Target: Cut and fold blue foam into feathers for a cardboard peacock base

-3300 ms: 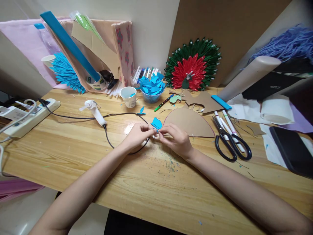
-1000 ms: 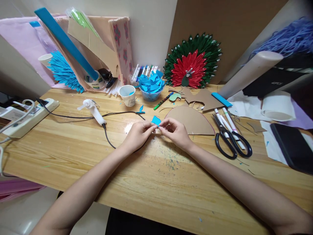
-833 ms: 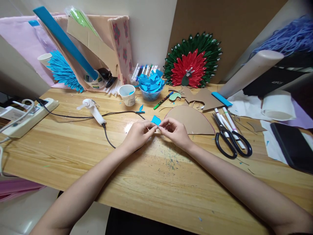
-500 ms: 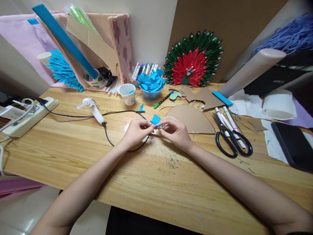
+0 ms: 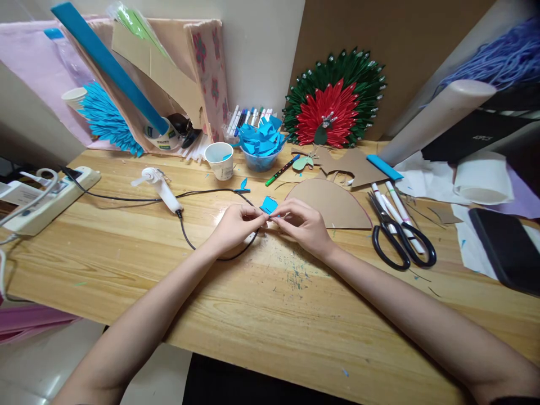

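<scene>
My left hand (image 5: 234, 228) and my right hand (image 5: 302, 226) meet fingertip to fingertip over the middle of the wooden table (image 5: 126, 264). Both pinch a small blue paper piece (image 5: 269, 205) that sticks up between them. Just behind my right hand lies a brown cardboard half-disc (image 5: 333, 202). A black cord (image 5: 198, 197) loops under my left hand and runs to the white glue gun (image 5: 158, 187).
At the back stand a paper cup (image 5: 221, 160), a bowl of blue paper scraps (image 5: 260, 147), markers and a red-and-green paper peacock fan (image 5: 333, 108). Black scissors (image 5: 399, 244) and pens lie to the right, a dark phone (image 5: 504, 247) beyond. A power strip (image 5: 46, 194) sits at left.
My hands have stayed together on the blue piece, fingers shifting slightly as they work it. The view has tilted a little; nothing else on the table moved.
</scene>
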### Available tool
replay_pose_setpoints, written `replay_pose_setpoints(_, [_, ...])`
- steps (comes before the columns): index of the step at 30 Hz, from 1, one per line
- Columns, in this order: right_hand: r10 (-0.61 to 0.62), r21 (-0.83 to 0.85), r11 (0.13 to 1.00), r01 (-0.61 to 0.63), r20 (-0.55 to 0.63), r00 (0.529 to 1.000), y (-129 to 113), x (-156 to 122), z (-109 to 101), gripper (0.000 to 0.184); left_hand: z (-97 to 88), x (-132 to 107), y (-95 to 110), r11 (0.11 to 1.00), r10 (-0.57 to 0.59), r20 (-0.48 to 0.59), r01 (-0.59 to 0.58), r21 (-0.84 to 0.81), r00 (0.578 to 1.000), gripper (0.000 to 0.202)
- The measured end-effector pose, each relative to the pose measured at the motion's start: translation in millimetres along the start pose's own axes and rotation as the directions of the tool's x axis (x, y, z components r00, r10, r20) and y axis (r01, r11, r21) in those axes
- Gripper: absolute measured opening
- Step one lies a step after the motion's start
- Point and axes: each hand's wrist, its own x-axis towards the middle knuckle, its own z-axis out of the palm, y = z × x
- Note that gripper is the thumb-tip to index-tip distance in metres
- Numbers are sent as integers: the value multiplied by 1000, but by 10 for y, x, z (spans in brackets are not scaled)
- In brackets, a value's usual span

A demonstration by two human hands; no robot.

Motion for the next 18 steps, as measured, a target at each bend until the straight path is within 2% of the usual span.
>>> replay_pose_setpoints(8, [-7,-75,997,9,18,1000,-13,9,-3,5,15,-8,-16,999,23,6,-24,45,1000,23])
replay_pose_setpoints(18, [33,-73,997,-30,34,999,10,2,9,5,28,-28,-14,985,85,-17,-82,150,996,24])
